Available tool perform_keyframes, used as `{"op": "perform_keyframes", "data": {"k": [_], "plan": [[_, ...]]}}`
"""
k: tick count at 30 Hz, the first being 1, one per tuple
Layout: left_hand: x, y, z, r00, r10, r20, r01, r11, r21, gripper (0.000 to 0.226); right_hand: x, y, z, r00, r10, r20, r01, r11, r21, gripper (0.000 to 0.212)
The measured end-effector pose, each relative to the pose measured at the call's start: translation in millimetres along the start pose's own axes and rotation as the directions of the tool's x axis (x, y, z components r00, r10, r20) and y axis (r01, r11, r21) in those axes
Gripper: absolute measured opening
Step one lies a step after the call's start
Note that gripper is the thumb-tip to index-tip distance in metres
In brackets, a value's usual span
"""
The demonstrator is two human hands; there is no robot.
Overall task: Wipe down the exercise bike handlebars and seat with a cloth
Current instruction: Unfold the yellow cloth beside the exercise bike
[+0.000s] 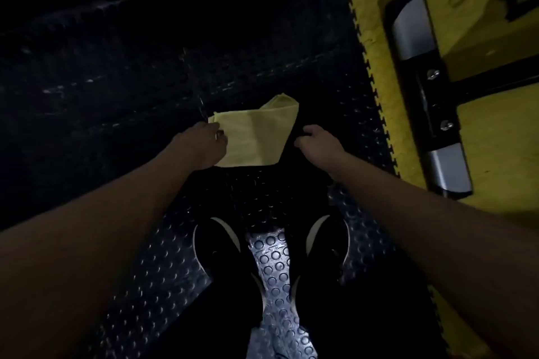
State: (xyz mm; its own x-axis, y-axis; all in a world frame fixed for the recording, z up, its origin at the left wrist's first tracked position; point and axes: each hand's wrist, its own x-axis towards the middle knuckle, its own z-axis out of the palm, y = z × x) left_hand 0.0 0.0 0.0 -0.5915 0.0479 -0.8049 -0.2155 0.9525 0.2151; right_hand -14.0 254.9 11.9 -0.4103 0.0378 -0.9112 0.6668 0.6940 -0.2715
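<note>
Cloth (pixel 253 137), pale yellow and folded, sits out in front of me over the dark studded floor mat (pixel 271 265), and I cannot tell whether it lies flat on the mat or hangs from my grip. My left hand (pixel 204 144) pinches its left edge between thumb and fingers. My right hand (pixel 316 141) hovers just beside the cloth's right side, apart from it, fingers loosely curled around nothing. Below them I see my two black shoes (pixel 227 265) with white soles planted on the mat. To my right the dark mat meets a yellow floor mat (pixel 495 154) along a toothed, interlocking seam. On that yellow mat rests a black-and-silver base bar (pixel 423 90) of some machine, bolted to a black tube running off frame. Lighting is dim, and the far floor is nearly black.
</note>
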Motion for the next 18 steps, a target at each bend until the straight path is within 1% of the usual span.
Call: {"op": "perform_keyframes", "data": {"k": [3,4,6,8,11,13,15,18], "plan": [[23.4,2.2,18.1,1.000,-0.016,-0.001,0.016,1.000,0.003,0.058,27.7,5.5,14.4,0.999,-0.003,-0.050,0.006,0.999,0.046,0.064],[29.3,2.9,23.6,1.000,-0.016,0.020,0.016,1.000,-0.006,0.059,35.2,7.6,19.2,0.998,-0.006,-0.061,0.011,0.997,0.074,0.065],[45.5,2.1,35.6,1.000,0.003,0.025,-0.003,1.000,-0.011,0.061,49.6,9.9,28.8,0.995,-0.007,-0.095,0.019,0.992,0.123,0.066],[58.2,1.3,42.1,0.998,0.042,-0.043,-0.043,0.999,-0.014,0.061,62.4,11.7,35.0,0.990,-0.010,-0.144,0.033,0.987,0.158,0.064],[73.1,3.8,43.8,0.973,0.134,-0.190,-0.133,0.991,0.015,0.062,76.7,13.7,41.0,0.982,-0.012,-0.189,0.037,0.991,0.128,0.061],[86.1,4.7,44.0,0.950,0.169,-0.262,-0.172,0.985,0.013,0.064,86.9,12.0,42.5,0.981,-0.027,-0.192,0.040,0.997,0.065,0.049],[99.1,4.9,43.0,0.944,0.179,-0.277,-0.174,0.984,0.041,0.065,96.4,10.9,43.4,0.982,-0.053,-0.183,0.061,0.998,0.034,0.034],[113.5,4.5,43.9,0.936,0.189,-0.297,-0.131,0.970,0.203,0.057,106.3,9.6,43.7,0.978,-0.087,-0.190,0.091,0.996,0.014,0.026]]}}
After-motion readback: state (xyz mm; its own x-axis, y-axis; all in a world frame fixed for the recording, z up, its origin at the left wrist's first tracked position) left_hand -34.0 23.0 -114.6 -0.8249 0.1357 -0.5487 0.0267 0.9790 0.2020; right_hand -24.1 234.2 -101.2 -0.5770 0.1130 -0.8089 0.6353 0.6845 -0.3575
